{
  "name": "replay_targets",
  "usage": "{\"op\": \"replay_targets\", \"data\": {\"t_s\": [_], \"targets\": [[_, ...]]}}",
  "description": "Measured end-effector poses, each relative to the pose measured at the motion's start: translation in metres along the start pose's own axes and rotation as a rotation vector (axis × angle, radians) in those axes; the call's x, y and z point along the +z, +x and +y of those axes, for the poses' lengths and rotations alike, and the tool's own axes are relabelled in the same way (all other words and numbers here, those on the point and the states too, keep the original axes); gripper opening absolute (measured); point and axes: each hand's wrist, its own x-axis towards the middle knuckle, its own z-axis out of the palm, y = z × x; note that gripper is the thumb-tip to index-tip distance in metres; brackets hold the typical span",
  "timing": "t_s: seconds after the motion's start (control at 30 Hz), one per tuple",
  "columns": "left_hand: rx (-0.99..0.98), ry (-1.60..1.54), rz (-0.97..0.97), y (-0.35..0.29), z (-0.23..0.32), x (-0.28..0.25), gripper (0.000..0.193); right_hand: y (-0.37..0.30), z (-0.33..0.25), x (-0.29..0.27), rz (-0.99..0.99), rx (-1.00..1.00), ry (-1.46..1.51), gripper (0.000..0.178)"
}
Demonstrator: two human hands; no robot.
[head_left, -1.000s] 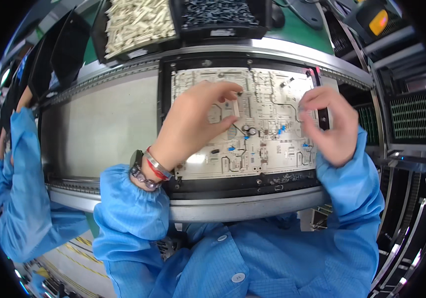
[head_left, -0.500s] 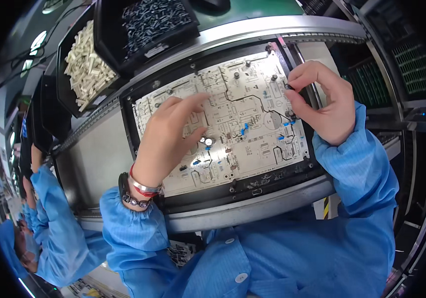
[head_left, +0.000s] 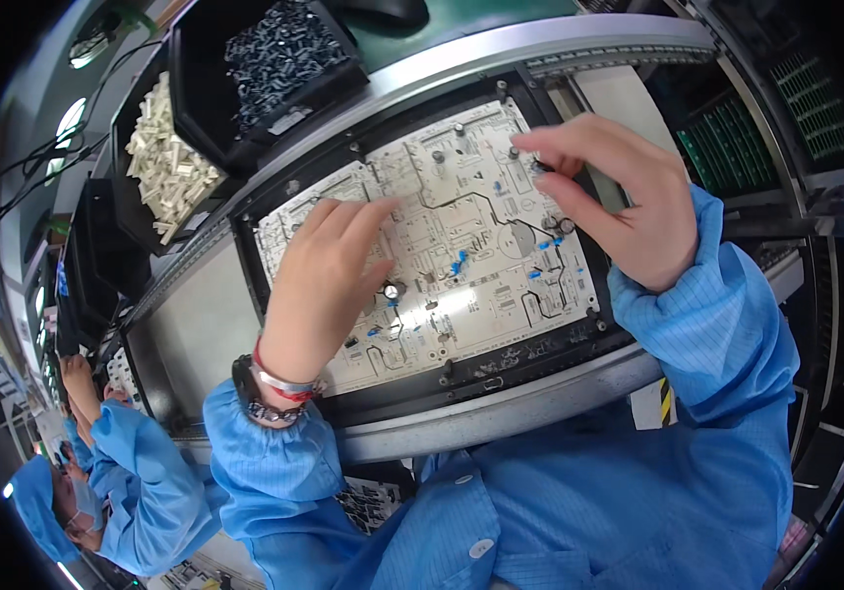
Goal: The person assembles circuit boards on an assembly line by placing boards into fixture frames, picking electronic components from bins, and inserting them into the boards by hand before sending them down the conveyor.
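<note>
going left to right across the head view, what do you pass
co-worker's sleeve → bin of pale parts → left hand → circuit board → right hand → rack of green boards

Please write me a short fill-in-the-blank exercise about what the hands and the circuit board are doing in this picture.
1. Both hands work over a white circuit board held in a ____ frame.
2. The left hand lies over the board, and its wrist wears a dark ____ and bands.
3. The right hand pinches at the board's ____ edge.
4. The bin of pale parts stands to the ____ of the bin of dark parts.

Missing words: black; watch; right; left
</note>
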Motion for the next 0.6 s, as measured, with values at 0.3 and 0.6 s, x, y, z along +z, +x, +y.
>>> {"op": "replay_targets", "data": {"t_s": [0.3,0.6], "targets": [[0.011,-0.109,-0.031,-0.011,0.001,-0.007,0.028,-0.001,-0.002,-0.008,-0.154,0.138,0.000,0.019],[-0.376,0.223,0.606,-0.011,-0.097,-0.070,0.016,-0.013,0.015,-0.005,-0.125,0.205,0.441,0.020]]}}
